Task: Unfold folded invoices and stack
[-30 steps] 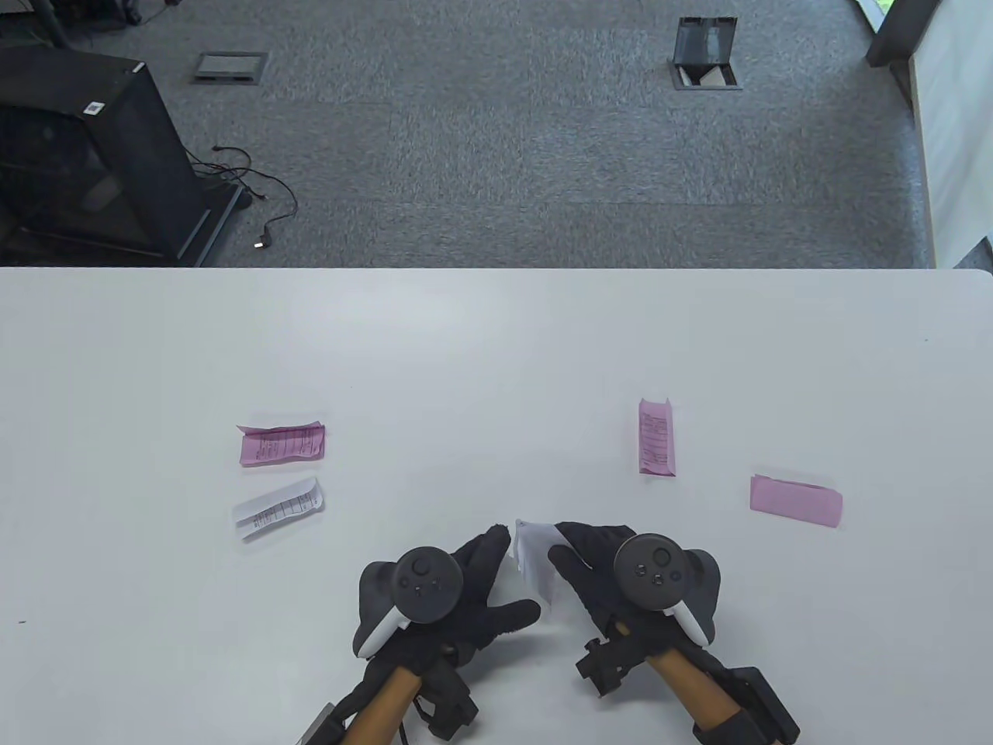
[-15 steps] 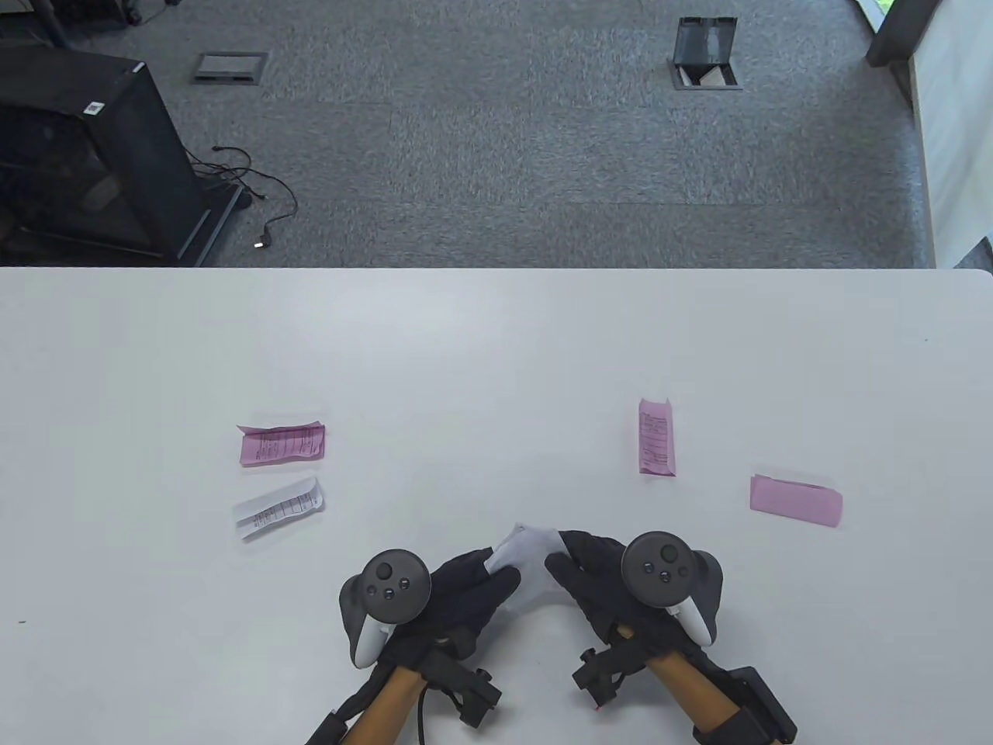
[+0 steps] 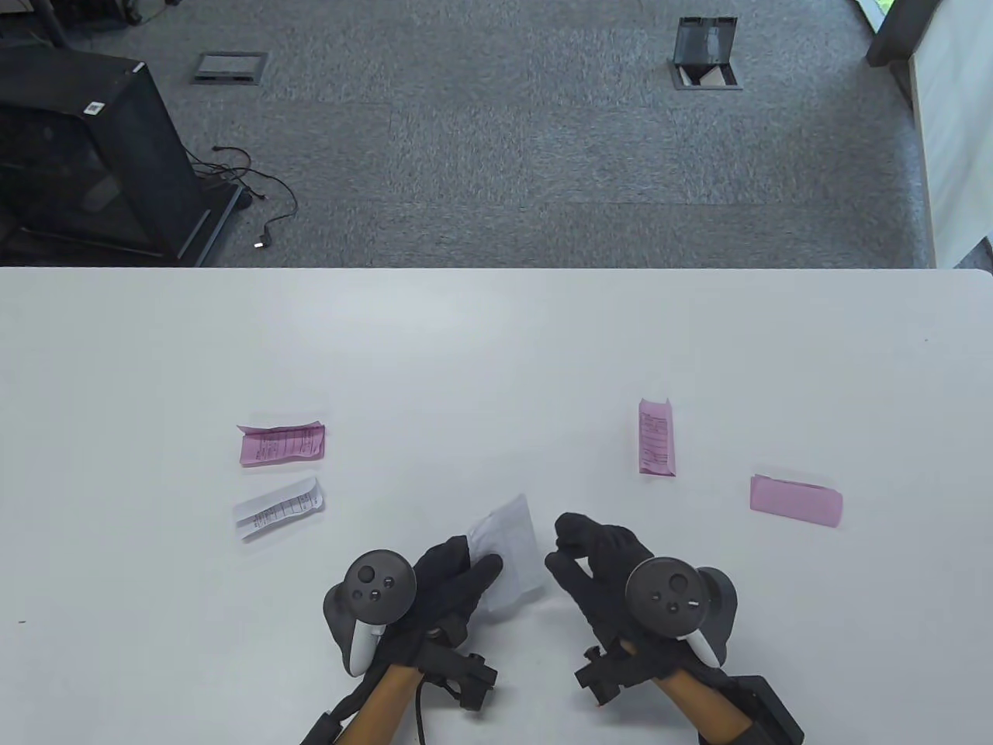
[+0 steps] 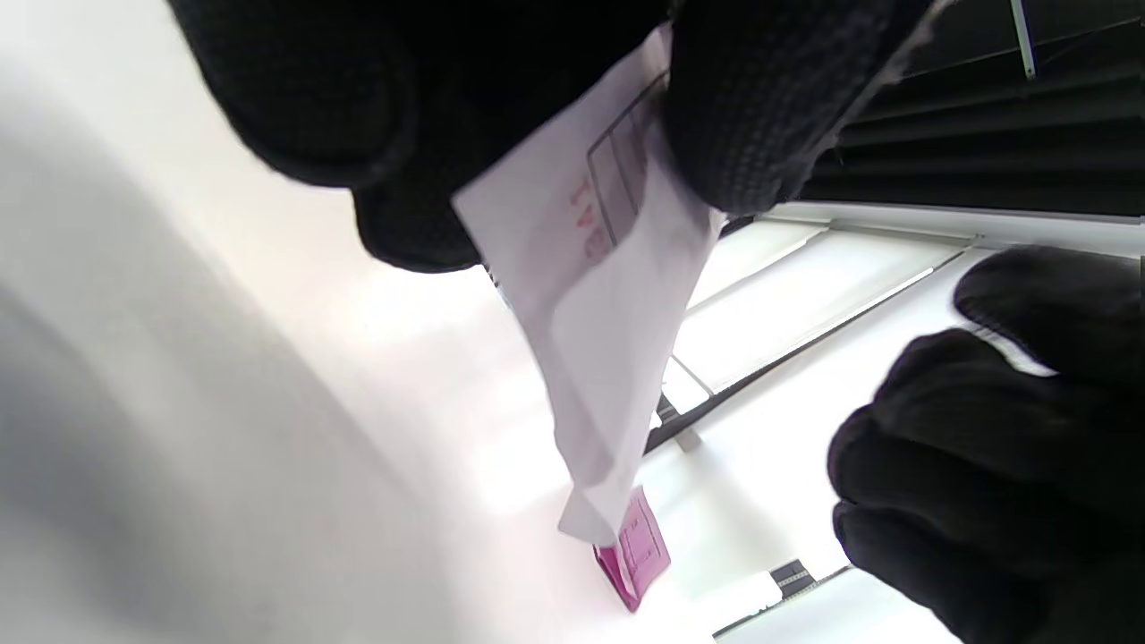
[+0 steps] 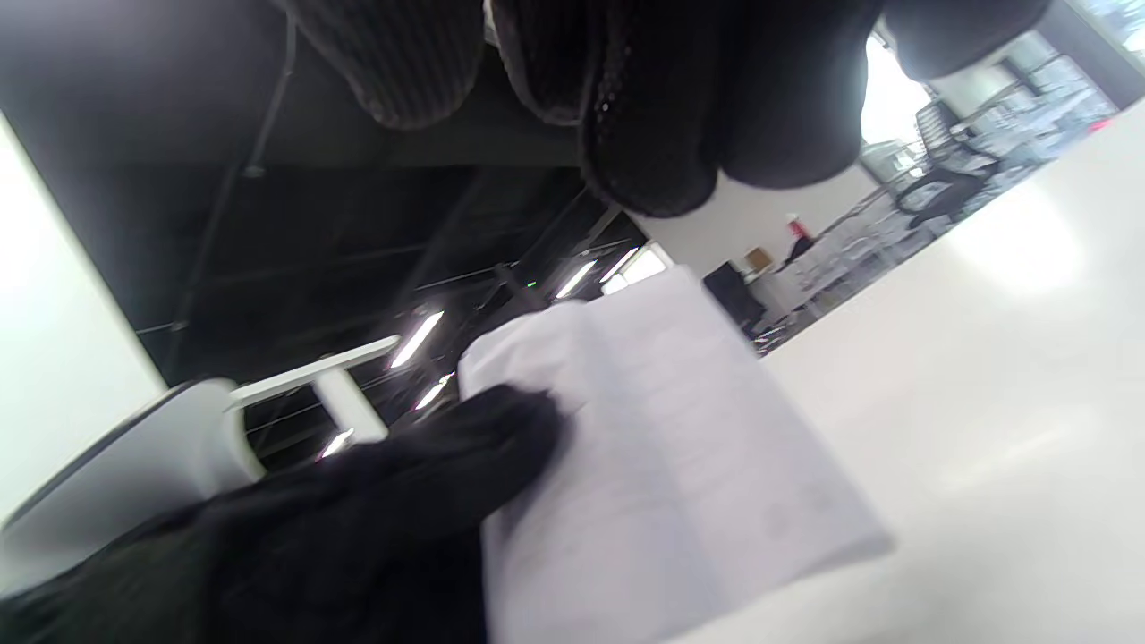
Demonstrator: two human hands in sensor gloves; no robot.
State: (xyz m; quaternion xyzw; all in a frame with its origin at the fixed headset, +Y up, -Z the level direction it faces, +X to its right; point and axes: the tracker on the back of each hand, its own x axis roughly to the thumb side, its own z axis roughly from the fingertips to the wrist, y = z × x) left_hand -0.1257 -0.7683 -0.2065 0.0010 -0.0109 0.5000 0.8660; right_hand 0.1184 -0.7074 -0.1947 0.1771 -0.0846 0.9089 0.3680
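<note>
My left hand (image 3: pixel 481 560) pinches a white invoice (image 3: pixel 513 552) at its left edge and holds it partly unfolded, just above the table near the front. The left wrist view shows the paper (image 4: pixel 599 295) hanging from my thumb and fingers. My right hand (image 3: pixel 562 543) is just right of the paper with curled fingers, apart from it and empty. The right wrist view shows the sheet (image 5: pixel 671 474) with its crease and my left thumb on it. Folded invoices lie around: pink (image 3: pixel 281 444) and white (image 3: pixel 278 508) on the left, two pink (image 3: pixel 656 437) (image 3: pixel 795 500) on the right.
The white table (image 3: pixel 496 349) ends at its far edge, with grey carpet beyond. A black cabinet (image 3: pixel 85 155) and cables stand on the floor at the far left.
The right hand has let go of the white invoice and drawn slightly away. The left hand has moved left with the paper, which has opened wider.
</note>
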